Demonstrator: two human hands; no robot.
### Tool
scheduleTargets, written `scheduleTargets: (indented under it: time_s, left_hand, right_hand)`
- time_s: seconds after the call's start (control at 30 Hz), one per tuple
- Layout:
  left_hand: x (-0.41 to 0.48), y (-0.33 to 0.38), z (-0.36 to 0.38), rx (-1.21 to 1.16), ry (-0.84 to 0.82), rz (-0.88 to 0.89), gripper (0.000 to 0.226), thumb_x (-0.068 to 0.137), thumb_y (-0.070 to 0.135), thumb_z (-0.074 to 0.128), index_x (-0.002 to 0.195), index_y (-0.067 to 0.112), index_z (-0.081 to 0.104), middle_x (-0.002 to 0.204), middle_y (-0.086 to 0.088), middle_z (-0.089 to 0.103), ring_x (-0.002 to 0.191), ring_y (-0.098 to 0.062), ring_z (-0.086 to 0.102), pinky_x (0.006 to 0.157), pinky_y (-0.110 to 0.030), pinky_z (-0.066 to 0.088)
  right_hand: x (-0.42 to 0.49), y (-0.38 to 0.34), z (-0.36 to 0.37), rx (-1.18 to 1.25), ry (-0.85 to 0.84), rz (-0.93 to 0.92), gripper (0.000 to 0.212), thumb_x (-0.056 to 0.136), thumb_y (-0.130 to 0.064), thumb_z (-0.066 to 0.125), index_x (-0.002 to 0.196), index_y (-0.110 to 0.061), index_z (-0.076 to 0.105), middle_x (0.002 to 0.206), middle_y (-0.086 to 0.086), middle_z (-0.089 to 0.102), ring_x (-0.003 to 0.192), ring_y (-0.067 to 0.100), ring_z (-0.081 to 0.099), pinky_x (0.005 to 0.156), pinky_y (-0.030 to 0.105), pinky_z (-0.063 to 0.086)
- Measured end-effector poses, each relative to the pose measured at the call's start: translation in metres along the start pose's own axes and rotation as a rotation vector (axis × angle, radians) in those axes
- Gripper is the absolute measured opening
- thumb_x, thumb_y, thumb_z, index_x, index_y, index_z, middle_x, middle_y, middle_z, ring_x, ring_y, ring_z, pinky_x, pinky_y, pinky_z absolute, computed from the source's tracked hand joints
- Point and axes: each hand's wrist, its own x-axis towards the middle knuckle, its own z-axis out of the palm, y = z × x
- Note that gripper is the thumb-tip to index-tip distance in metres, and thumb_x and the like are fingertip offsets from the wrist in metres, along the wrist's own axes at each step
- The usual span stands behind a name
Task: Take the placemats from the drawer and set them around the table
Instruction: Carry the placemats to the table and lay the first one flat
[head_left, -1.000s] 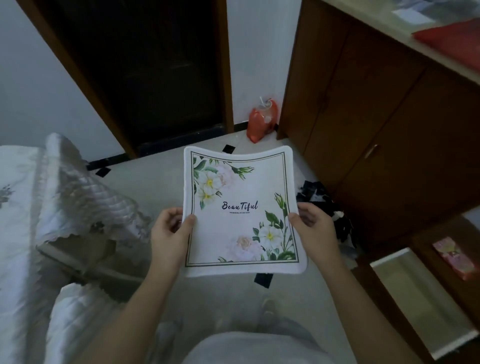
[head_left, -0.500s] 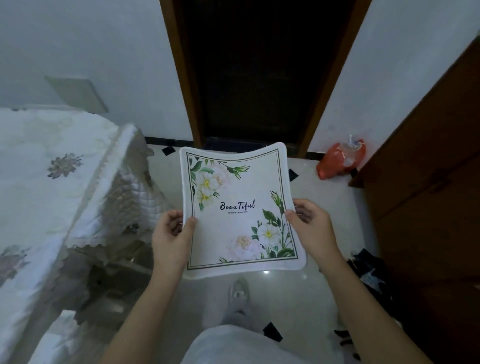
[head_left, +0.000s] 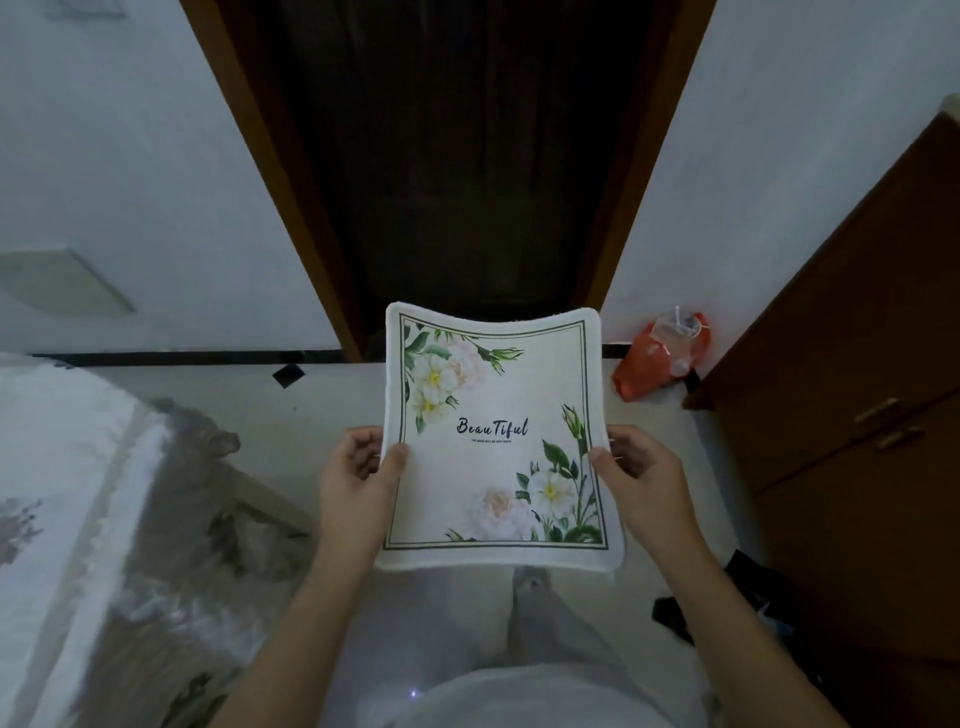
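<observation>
A square white placemat (head_left: 493, 436) printed with flowers and the word "Beautiful" is held flat in front of me, above the floor. My left hand (head_left: 358, 478) grips its left edge, thumb on top. My right hand (head_left: 636, 475) grips its right edge the same way. The table (head_left: 57, 499), draped in a white quilted cloth with grey flower patches, fills the lower left; the placemat is to its right, apart from it. The drawer is out of view.
A dark doorway (head_left: 462, 156) with a brown frame is straight ahead. A brown wooden cabinet (head_left: 852, 374) with metal handles stands on the right. An orange plastic bag (head_left: 660, 358) lies on the floor by it. Dark items (head_left: 748, 597) lie at the cabinet's foot.
The view has swung left, away from the cabinet and open drawer, so the doorway is now centred and the table is closer on the left. Both hands still hold the placemat.
</observation>
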Motion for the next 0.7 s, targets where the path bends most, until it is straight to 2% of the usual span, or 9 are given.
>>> scheduleTargets:
  time_s: [0.13, 0.27, 0.33, 0.43, 0.57, 0.7]
  left_hand:
    - [0.072, 0.003, 0.024, 0.003, 0.046, -0.03, 0.012, 0.091, 0.01, 0.069, 0.094, 0.018, 0.06, 0.097, -0.006, 0.071, 0.087, -0.024, 0.068, 0.072, -0.033, 0.056]
    - [0.139, 0.013, 0.031, -0.024, 0.15, -0.061, 0.012, 0.092, 0.008, 0.068, 0.093, 0.017, 0.06, 0.097, -0.009, 0.071, 0.086, -0.024, 0.068, 0.073, -0.035, 0.057]
    - [0.164, 0.019, 0.025, -0.055, 0.24, -0.08, 0.014, 0.092, 0.006, 0.067, 0.091, 0.017, 0.059, 0.093, -0.008, 0.071, 0.082, -0.019, 0.069, 0.07, -0.03, 0.057]
    - [0.192, 0.026, 0.005, -0.089, 0.414, -0.08, 0.017, 0.091, 0.003, 0.068, 0.088, 0.017, 0.059, 0.087, -0.005, 0.07, 0.075, -0.012, 0.067, 0.067, -0.025, 0.055]
    - [0.21, 0.026, -0.043, -0.138, 0.644, -0.11, 0.011, 0.09, 0.006, 0.069, 0.093, 0.012, 0.061, 0.092, -0.016, 0.071, 0.078, -0.019, 0.064, 0.073, -0.037, 0.054]
    - [0.235, 0.02, -0.093, -0.089, 0.835, -0.118, 0.01, 0.091, 0.008, 0.069, 0.089, 0.015, 0.062, 0.084, -0.008, 0.069, 0.07, -0.012, 0.06, 0.068, -0.035, 0.051]
  right_hand:
    - [0.083, -0.001, 0.027, 0.011, -0.03, 0.028, 0.025, 0.091, -0.002, 0.066, 0.107, -0.02, 0.071, 0.094, 0.0, 0.076, 0.086, 0.019, 0.073, 0.076, 0.042, 0.061]
    - [0.174, -0.02, 0.069, -0.034, -0.147, 0.005, 0.023, 0.091, -0.006, 0.066, 0.101, -0.027, 0.07, 0.093, -0.004, 0.075, 0.085, 0.016, 0.073, 0.072, 0.035, 0.06]
    - [0.213, -0.035, 0.099, -0.061, -0.241, -0.007, 0.024, 0.092, -0.009, 0.066, 0.099, -0.031, 0.069, 0.092, -0.006, 0.074, 0.083, 0.011, 0.072, 0.069, 0.031, 0.06]
    - [0.266, -0.057, 0.154, -0.107, -0.414, -0.044, 0.02, 0.093, -0.01, 0.065, 0.104, -0.026, 0.069, 0.093, -0.005, 0.074, 0.081, 0.01, 0.072, 0.069, 0.033, 0.06]
    - [0.307, -0.089, 0.244, -0.119, -0.65, -0.111, 0.024, 0.092, -0.006, 0.065, 0.099, -0.029, 0.069, 0.09, -0.003, 0.074, 0.081, 0.01, 0.072, 0.069, 0.028, 0.059]
    - [0.326, -0.113, 0.338, -0.129, -0.839, -0.18, 0.02, 0.091, -0.003, 0.066, 0.105, -0.016, 0.071, 0.093, -0.001, 0.075, 0.086, 0.011, 0.072, 0.072, 0.024, 0.058]
